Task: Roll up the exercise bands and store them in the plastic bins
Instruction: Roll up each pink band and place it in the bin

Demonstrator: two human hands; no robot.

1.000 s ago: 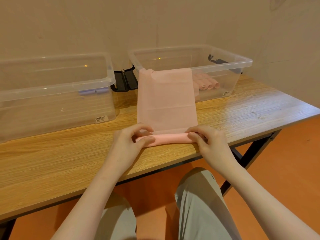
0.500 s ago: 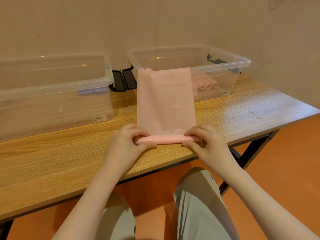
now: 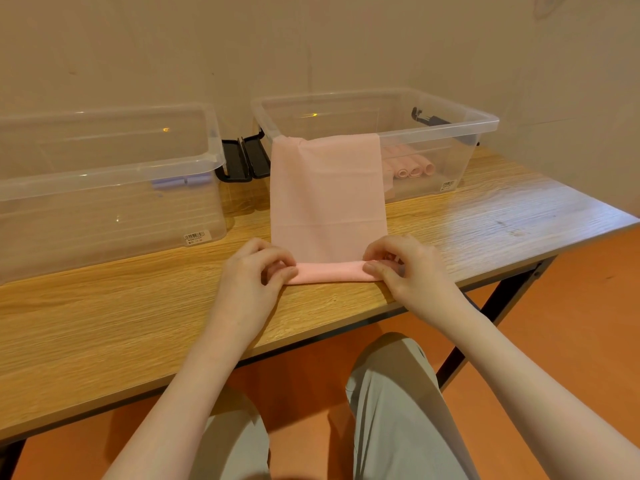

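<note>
A pale pink exercise band point(image 3: 327, 199) lies stretched from the front rim of the right clear bin point(image 3: 485, 123) down across the wooden table point(image 3: 104, 317). Its near end is wound into a thin roll point(image 3: 329, 272). My left hand point(image 3: 254, 277) pinches the roll's left end between thumb and curled fingers. My right hand point(image 3: 403, 268) pinches the right end the same way. Several rolled pink bands point(image 3: 414, 168) lie inside the right bin.
A second clear bin point(image 3: 114, 188) stands at the left with a purple item point(image 3: 173, 182) inside. Black lid latches point(image 3: 244, 160) sit between the two bins. The table's front edge runs just below my hands; my knees are under it. A wall stands behind.
Both hands have rolled the band's near end a little farther away from me, so the roll sits slightly higher on the table and the flat stretch is shorter.
</note>
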